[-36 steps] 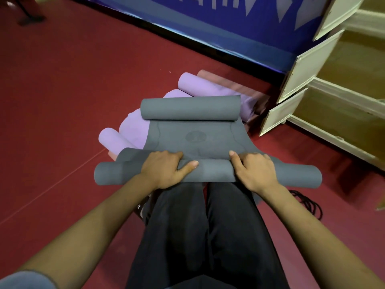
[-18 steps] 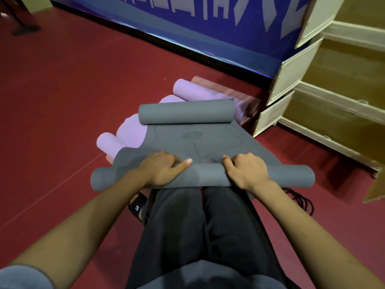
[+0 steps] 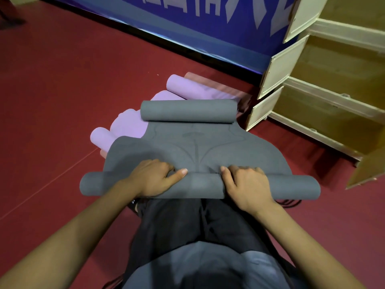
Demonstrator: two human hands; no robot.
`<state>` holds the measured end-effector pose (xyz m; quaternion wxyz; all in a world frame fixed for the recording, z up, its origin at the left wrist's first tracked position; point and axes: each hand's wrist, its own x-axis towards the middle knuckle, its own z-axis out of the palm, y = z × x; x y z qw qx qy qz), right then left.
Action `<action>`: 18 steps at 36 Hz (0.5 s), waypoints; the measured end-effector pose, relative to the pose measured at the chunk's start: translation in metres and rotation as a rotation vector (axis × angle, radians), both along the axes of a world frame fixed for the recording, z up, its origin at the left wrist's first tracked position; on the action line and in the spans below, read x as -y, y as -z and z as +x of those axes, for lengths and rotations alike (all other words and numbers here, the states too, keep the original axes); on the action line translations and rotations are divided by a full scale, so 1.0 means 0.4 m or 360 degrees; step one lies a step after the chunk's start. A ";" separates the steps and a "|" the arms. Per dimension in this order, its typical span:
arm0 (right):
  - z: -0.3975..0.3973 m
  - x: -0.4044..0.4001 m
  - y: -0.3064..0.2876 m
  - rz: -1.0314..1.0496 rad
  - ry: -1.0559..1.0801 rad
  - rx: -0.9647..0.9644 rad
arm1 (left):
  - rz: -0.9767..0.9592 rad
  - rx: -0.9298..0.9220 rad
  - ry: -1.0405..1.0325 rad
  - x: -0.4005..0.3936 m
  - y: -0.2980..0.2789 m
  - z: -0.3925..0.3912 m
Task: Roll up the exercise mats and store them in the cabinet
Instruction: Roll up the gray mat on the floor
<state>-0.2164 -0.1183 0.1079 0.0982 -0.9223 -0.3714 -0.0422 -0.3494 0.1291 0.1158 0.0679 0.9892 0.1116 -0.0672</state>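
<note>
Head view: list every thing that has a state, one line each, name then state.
grey mat: partly rolled, a roll at each end, flat stretch between.
left hand: curled over the near roll.
right hand: curled over the near roll.
purple mats: rolled, lying on the floor beyond the grey mat.
pink mat: rolled, behind the purple ones.
cabinet: doors open, no mats seen inside.
</note>
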 end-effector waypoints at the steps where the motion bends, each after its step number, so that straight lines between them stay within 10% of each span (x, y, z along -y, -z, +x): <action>1: -0.001 0.001 0.009 0.0039 0.0031 0.0016 | -0.0032 -0.0005 -0.0028 0.001 0.000 -0.001; 18: 0.035 -0.044 0.039 0.0167 -0.0039 0.0134 | -0.0249 0.0089 -0.0069 -0.014 0.022 0.073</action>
